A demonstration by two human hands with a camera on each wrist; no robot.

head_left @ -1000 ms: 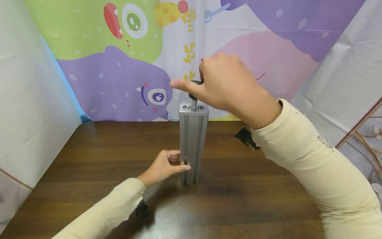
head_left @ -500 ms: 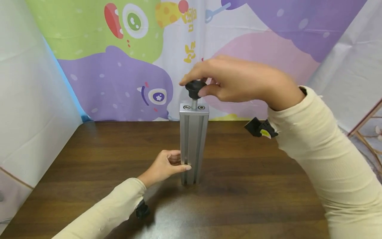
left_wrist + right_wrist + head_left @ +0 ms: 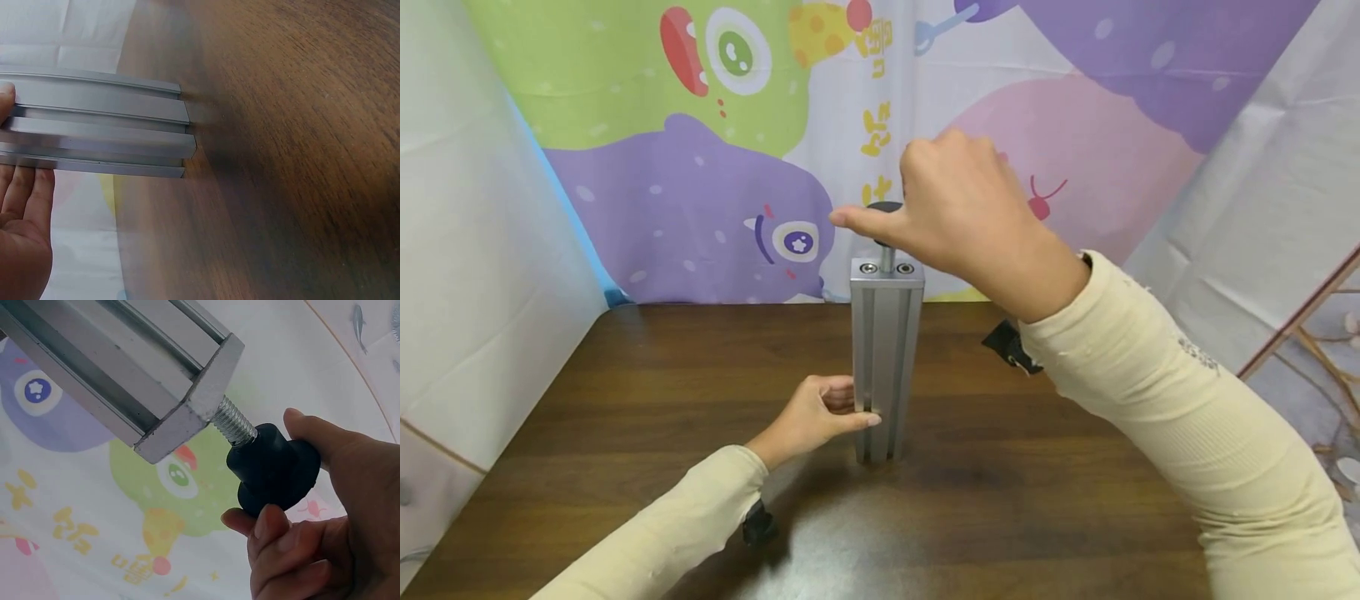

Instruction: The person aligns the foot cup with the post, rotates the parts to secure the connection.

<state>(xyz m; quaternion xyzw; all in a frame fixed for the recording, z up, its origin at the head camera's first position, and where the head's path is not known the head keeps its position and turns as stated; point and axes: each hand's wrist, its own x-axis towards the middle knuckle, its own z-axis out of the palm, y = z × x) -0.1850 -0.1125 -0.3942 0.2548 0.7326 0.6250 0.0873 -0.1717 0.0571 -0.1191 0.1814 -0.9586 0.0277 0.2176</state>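
An aluminium profile stands upright on the wooden table, slotted along its sides. My left hand holds it low down, thumb on the front face and fingers behind; the left wrist view shows the grooved profile between them. Two bolts sit in the end plate on top. From this plate rises a threaded stud bearing a black levelling foot. In the right wrist view my right hand has its thumb at one side of the foot and curled fingers at the other. My right hand partly hides the foot in the head view.
The brown wooden table spreads around the profile. A cartoon-print cloth hangs behind it, and a white sheet closes the left side. Black wrist cameras hang beneath both sleeves.
Half a second ago my right hand lay level with its fingers over the foot; now the wrist is twisted and the thumb points left, as one second ago. My left hand keeps its place.
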